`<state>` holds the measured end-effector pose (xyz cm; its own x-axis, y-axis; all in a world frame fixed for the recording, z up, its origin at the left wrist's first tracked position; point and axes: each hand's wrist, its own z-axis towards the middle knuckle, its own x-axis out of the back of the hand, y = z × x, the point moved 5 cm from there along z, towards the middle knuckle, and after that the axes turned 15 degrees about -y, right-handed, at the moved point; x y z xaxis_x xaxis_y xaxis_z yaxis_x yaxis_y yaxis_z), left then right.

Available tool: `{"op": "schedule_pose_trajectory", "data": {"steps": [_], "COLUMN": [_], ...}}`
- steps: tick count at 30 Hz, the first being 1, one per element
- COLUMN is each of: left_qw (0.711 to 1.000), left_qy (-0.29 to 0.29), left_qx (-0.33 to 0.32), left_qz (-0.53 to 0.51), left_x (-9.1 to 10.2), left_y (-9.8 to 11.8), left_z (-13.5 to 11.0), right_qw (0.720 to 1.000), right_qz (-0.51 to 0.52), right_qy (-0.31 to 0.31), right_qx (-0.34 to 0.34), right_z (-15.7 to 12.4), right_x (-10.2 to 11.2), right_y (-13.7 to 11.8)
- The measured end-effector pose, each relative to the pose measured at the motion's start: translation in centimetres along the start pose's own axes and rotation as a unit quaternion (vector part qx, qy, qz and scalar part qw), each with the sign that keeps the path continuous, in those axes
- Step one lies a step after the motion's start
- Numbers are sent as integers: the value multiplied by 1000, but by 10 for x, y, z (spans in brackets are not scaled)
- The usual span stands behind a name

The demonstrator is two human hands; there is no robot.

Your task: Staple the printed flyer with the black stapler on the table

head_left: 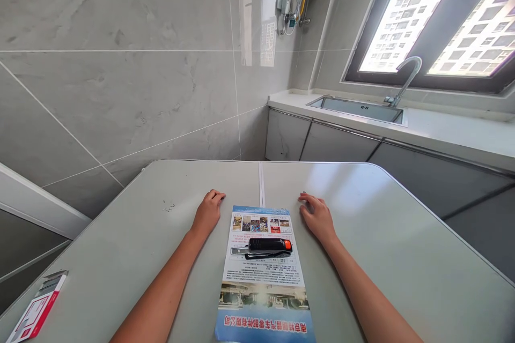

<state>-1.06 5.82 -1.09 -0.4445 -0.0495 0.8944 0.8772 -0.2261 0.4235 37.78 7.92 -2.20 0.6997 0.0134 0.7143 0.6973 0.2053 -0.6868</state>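
Note:
A black stapler (269, 247) with an orange-red end piece lies crosswise on a printed leaflet (263, 273); a metal strip sticks out from its left end. The leaflet is upside down from my side, with small photos, text and a blue band. To its upper left, my left hand (208, 210) rests on the table, fingers loosely bent and nothing visible in them. My right hand (317, 215) rests beyond the leaflet's upper right corner, its thumb apart from its bent fingers, holding nothing. Neither hand touches the stapler or the leaflet.
The pale table (382, 257) has a seam down its middle. A red and white package (38, 308) lies at its left edge. Behind, a counter (450, 128) carries a sink (358, 110) and faucet (408, 80) below a window. A tiled wall stands on the left.

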Motion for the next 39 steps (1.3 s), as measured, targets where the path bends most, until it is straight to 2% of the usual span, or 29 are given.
{"op": "schedule_pose_trajectory", "data": {"steps": [4,9,11,13,14,16,19,21,24,27,31,34,37,39], "left_qw": [1000,1000,999,997,996,991,978,969,962,958,947,948,956,953], "left_qy": [22,23,17,5,1,1,-10,-28,-51,-71,-59,-44,-45,-71], "left_qx": [6,-12,-24,-41,-49,-55,-66,-85,-103,-103,-71,-82,-120,-156], "left_qz": [-5,0,-30,-64,-81,-121,-198,-229,-247,-258,-308,-306,-264,-250], "left_x": [2,2,3,4,5,7,7,5,3,-1,-2,1,4,3], "left_y": [3,12,16,23,28,37,53,64,72,72,68,73,82,89], "left_z": [-1,0,-1,-3,-4,-7,-12,-14,-16,-16,-19,-22,-24,-25], "right_qw": [1000,1000,999,994,988,965,908,884,874,879,906,925,935,938], "right_qz": [-12,-18,-11,11,27,57,55,21,-35,-64,-55,-66,-97,-104], "right_qy": [21,-2,19,19,-3,-90,-223,-275,-315,-297,-187,-121,-110,-112], "right_qx": [-13,-6,37,110,151,240,351,378,369,367,375,354,324,312], "right_z": [-1,0,-4,-11,-15,-26,-46,-56,-64,-68,-64,-56,-49,-47], "right_x": [0,-2,2,5,4,-1,-14,-22,-34,-41,-34,-28,-28,-29], "right_y": [5,1,-13,-33,-44,-68,-98,-111,-121,-121,-113,-104,-97,-95]}}
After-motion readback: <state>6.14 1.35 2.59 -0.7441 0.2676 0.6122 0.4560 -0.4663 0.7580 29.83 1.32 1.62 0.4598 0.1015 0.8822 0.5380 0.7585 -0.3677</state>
